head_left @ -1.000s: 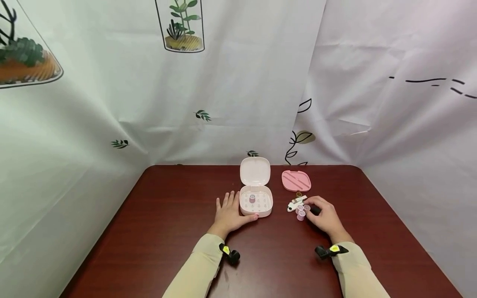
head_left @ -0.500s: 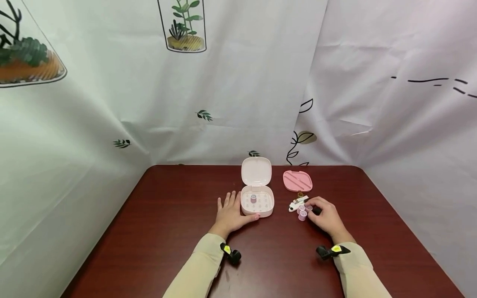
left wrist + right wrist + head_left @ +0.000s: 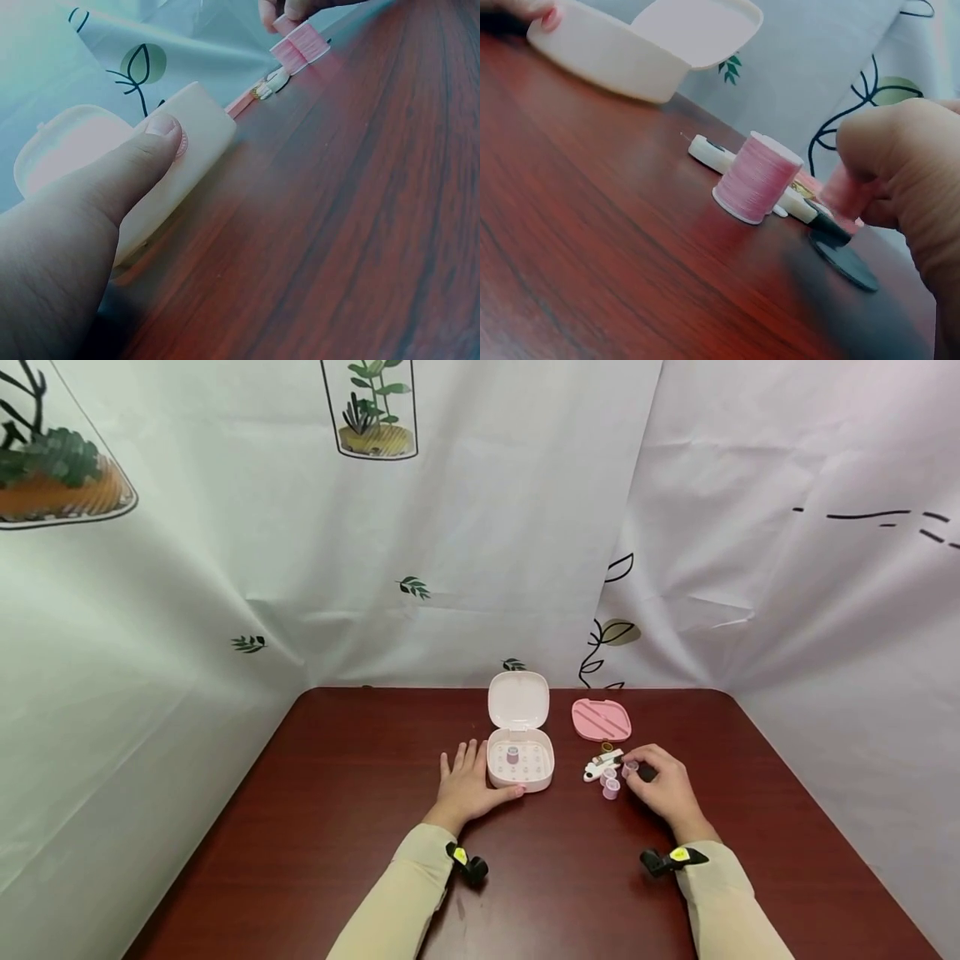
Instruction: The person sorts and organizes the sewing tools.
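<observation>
My left hand [image 3: 467, 789] lies with spread fingers along the left side of a pale pink box [image 3: 538, 783] with its lid raised. Its thumb rests against the box's front, beside the round catch in the left wrist view. A single thread spool [image 3: 512, 755] stands inside on the pegged floor. My right hand [image 3: 667, 789] pinches a pink thread spool [image 3: 845, 193] between thumb and fingers, just above the table. Two more thread spools, a front one [image 3: 611, 789] and one behind it [image 3: 607, 775], stand left of this hand.
Behind the spools lie small white tools [image 3: 600, 767] and a gold-coloured ring [image 3: 607, 747]. A flat black disc [image 3: 844, 259] lies under the right hand. Farther back is a pink slotted tray [image 3: 602, 720]. A printed curtain [image 3: 450, 527] hangs behind the table.
My right hand has drawn the pinched spool slightly right and away from the other spools. The left hand keeps its place on the box. The head view has shifted a little.
</observation>
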